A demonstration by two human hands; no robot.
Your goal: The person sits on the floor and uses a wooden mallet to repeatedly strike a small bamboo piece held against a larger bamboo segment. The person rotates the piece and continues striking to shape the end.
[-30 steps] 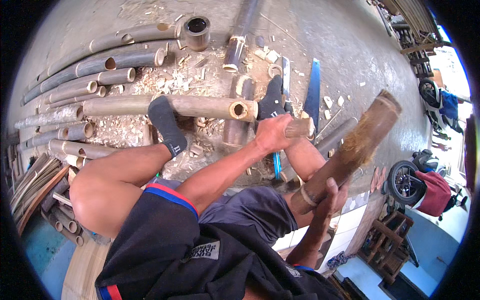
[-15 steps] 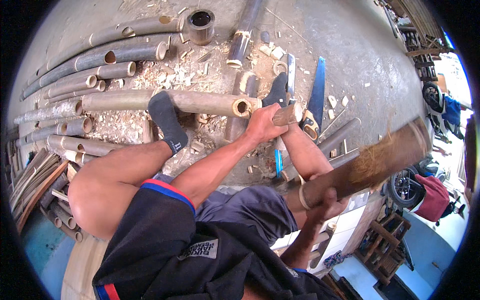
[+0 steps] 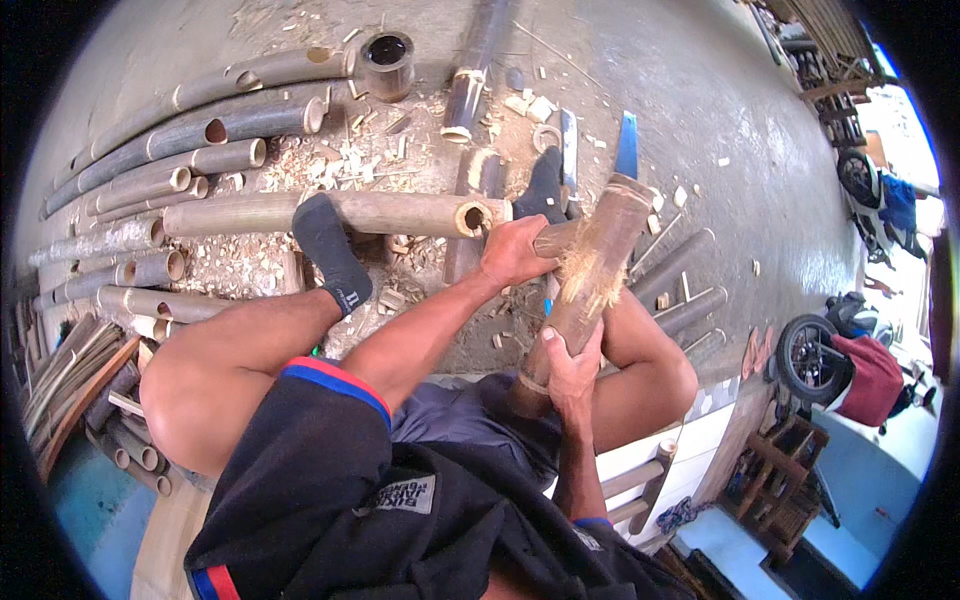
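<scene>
My left hand (image 3: 517,252) is closed around a short bamboo rod (image 3: 553,238) at the right end of a bamboo pole (image 3: 395,212). The pole has a round hole near that end. Whether the rod enters it is hidden by my fingers. My right hand (image 3: 575,368) grips a thick brown bamboo tube (image 3: 598,240), tilted, with a frayed patch of pale fibres on its side. This tube crosses in front of the rod's far end; whether they touch I cannot tell. My socked foot (image 3: 330,250) lies against the pole.
Several bamboo tubes (image 3: 190,130) with cut holes lie at the left among wood chips. A saw blade (image 3: 626,145) and a long knife blade (image 3: 569,150) lie ahead. A dark cup-like container (image 3: 388,72) stands at the far side. Motorcycles (image 3: 812,358) stand at the right.
My right hand has swung the thick bamboo tube from the right to the left and turned it more upright, over the rod's end. My left hand stays closed on the rod.
</scene>
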